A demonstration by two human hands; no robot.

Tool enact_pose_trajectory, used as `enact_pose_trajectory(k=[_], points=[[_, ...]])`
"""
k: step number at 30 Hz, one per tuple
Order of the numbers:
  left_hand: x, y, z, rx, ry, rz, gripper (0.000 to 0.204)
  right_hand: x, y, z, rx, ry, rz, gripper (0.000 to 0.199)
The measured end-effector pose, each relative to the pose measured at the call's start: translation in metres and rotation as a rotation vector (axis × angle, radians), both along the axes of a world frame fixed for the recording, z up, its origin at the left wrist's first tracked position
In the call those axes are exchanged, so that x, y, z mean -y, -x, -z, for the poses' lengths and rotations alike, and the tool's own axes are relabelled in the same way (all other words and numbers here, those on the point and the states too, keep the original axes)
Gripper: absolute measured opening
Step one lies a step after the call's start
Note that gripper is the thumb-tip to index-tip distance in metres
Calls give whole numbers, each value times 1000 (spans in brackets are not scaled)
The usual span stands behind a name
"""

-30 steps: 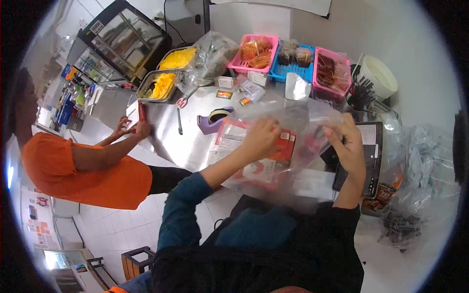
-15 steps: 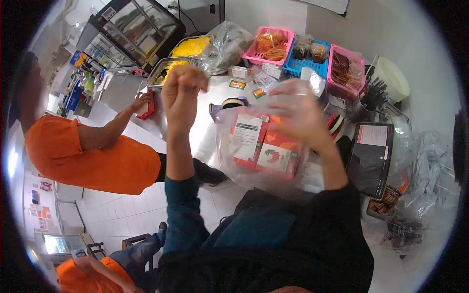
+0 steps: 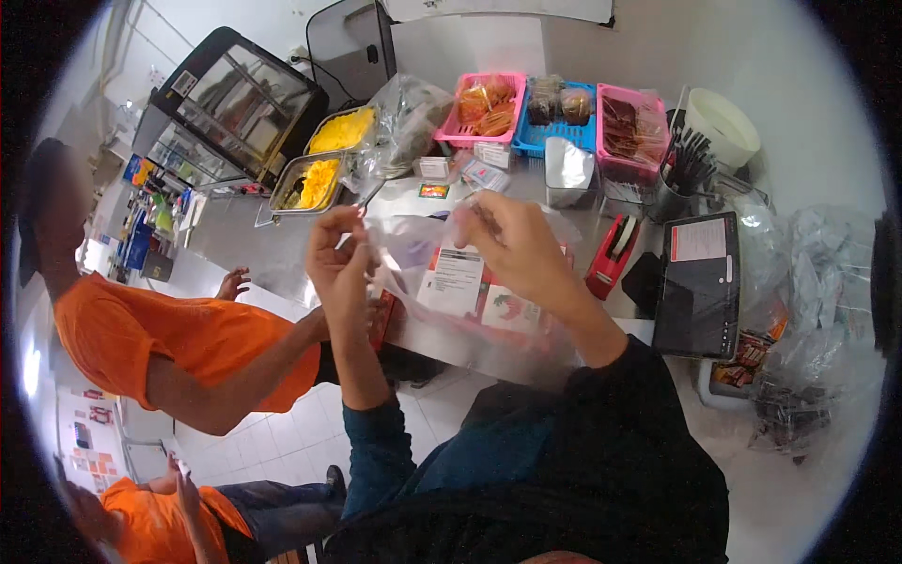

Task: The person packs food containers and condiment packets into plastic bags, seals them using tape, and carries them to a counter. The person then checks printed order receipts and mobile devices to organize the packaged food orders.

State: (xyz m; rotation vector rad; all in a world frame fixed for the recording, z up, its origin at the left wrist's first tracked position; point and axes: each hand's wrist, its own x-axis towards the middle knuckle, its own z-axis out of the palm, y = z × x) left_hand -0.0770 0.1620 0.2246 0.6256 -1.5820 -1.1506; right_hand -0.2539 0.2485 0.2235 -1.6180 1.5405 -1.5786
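Note:
A clear plastic bag [image 3: 434, 318] stands on the steel counter in front of me. Inside it are red boxes with a white printed slip [image 3: 455, 280] and a white panel showing a red picture [image 3: 510, 308]. At the bag's upper left edge my left hand [image 3: 340, 261] is closed, fingers curled on the film. My right hand [image 3: 515, 242] pinches the opposite side of the bag's mouth, thumb and fingers together. Behind my left fingertips a thin grey object [image 3: 372, 195] shows; its kind is unclear.
A red tape dispenser [image 3: 613, 256] and a tablet [image 3: 697, 287] lie to the right. Pink basket [image 3: 518, 103], blue basket [image 3: 554, 141] and metal trays [image 3: 281, 195] line the back. A co-worker in orange [image 3: 178, 338] reaches in from the left, near a red box [image 3: 382, 321].
Both hands have come down from above the bag, the right one moving left, and now grip its mouth. The co-worker's arm has reached closer to my left forearm.

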Motion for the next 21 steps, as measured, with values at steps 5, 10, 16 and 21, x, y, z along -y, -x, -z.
enact_pose_trajectory(k=[5, 10, 16, 21], points=[[-35, 61, 14, 98, 124, 384, 51, -16, -2, -17, -432, 16, 151, 46], [-49, 60, 38, 163, 46, 383, 43, -37, 25, -24, -422, -19, 52, 35], [-16, 50, 6, 10, -98, 160, 19, -35, 118, 121, -326, 40, 153, 99], [-43, 110, 29, 291, 313, 29, 16, -13, 31, 134, -129, -46, -115, 114]])
